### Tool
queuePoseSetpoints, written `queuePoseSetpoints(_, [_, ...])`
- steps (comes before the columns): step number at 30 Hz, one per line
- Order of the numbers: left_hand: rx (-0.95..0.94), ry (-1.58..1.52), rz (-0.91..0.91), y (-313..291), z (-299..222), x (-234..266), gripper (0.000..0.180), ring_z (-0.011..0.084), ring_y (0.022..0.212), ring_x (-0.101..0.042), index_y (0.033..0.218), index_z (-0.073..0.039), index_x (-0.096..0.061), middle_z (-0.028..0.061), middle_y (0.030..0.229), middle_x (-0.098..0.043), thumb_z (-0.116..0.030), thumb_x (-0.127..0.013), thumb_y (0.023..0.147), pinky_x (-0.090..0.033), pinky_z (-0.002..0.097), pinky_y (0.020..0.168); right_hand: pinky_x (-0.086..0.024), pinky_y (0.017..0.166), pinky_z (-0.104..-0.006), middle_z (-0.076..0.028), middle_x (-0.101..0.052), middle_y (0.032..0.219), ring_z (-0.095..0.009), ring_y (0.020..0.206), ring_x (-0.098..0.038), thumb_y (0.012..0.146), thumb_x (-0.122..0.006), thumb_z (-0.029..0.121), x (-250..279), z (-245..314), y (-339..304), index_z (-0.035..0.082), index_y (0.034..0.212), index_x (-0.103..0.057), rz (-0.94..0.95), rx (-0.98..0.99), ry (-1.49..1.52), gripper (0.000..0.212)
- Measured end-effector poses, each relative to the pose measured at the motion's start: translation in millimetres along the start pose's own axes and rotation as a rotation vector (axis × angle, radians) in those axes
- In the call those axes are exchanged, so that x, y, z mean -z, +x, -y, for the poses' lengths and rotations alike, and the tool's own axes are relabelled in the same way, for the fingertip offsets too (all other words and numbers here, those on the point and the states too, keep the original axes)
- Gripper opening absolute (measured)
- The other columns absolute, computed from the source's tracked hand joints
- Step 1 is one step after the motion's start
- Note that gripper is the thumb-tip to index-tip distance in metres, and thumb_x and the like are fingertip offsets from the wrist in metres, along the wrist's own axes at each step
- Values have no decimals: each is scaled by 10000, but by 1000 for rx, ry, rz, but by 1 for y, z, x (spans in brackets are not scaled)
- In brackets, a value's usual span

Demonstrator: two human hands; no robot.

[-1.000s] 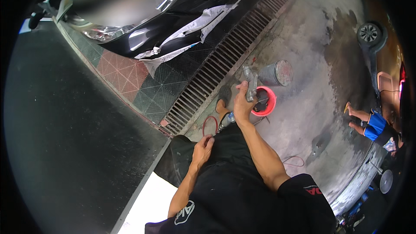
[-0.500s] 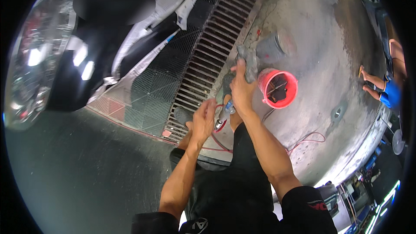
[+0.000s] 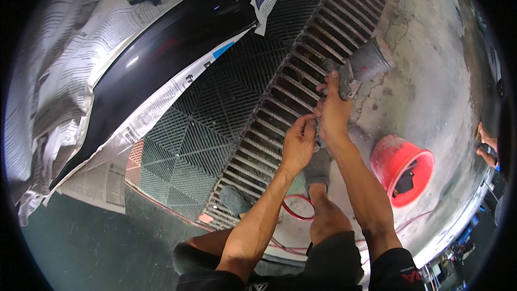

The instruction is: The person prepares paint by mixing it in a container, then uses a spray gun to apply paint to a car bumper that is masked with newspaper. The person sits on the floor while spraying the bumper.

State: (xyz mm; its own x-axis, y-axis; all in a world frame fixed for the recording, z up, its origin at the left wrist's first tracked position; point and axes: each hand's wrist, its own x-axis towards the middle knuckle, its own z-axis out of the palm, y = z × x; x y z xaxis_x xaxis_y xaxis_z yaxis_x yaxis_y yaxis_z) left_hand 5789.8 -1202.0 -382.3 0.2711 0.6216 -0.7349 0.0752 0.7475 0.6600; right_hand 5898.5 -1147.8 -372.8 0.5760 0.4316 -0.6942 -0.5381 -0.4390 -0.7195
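My right hand (image 3: 335, 110) is wrapped around the handle of a grey, paint-stained spray gun (image 3: 346, 82), held over the edge of the floor grate. A grey cylindrical cup (image 3: 371, 60) appears joined to the gun, tilted toward the far right. At the handle's lower end my left hand (image 3: 299, 143) is closed, thumb and fingers pinching near a small metal fitting (image 3: 316, 147). Its exact grip is partly hidden. Below the hands a red hose (image 3: 298, 207) loops beside my leg.
A black car panel (image 3: 161, 56) edged with newspaper masking (image 3: 156, 109) stands at the left. Between it and me run dark floor tiles (image 3: 186, 140) and a metal grate (image 3: 264, 129). A red bucket (image 3: 383, 161) with dark contents stands at the right. Another person's feet (image 3: 486, 143) show far right.
My view has swung left toward the masked panel. My left hand, loosely open before, has come up and closed at the handle's lower end. The right hand keeps holding the spray gun.
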Motion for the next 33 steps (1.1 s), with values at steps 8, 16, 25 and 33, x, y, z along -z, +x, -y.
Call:
queuePoseSetpoints(8, [-85, -66, 133, 85, 64, 19, 323, 149, 1000, -650, 1257, 23, -745, 64, 1118, -770, -100, -518, 1063, -496, 306, 965, -368, 482, -303, -49, -631, 855, -103, 543, -470, 1068, -724, 544, 1, -48, 62, 48, 1085, -662, 24, 136, -52, 499])
queuePoseSetpoints(16, [-114, -267, 97, 86, 92, 5, 300, 89, 969, -654, 1278, -2, -751, 2, 1107, -771, -217, -594, 1140, -510, 261, 904, -394, 531, -319, -51, -649, 858, -100, 655, -536, 1069, -705, 579, 10, -53, 66, 18, 1097, -674, 104, 197, -53, 563])
queuePoseSetpoints(25, [-68, -235, 84, 97, 92, -10, 282, 94, 968, -660, 1256, -7, -751, 13, 1122, -774, -178, -562, 1134, -518, 266, 911, -375, 438, -300, -66, -596, 876, -116, 517, -472, 1080, -715, 517, 19, -66, 101, 54, 1085, -623, 103, 253, -61, 473])
queuePoseSetpoints(33, [-12, -258, 102, 116, 99, -26, 298, 114, 983, -685, 1261, 4, -738, 42, 1171, -779, -93, -511, 1093, -538, 274, 907, -393, 434, -302, -58, -586, 859, -118, 513, -471, 1095, -702, 484, 31, -66, 120, 55, 1094, -644, 45, 253, -105, 433])
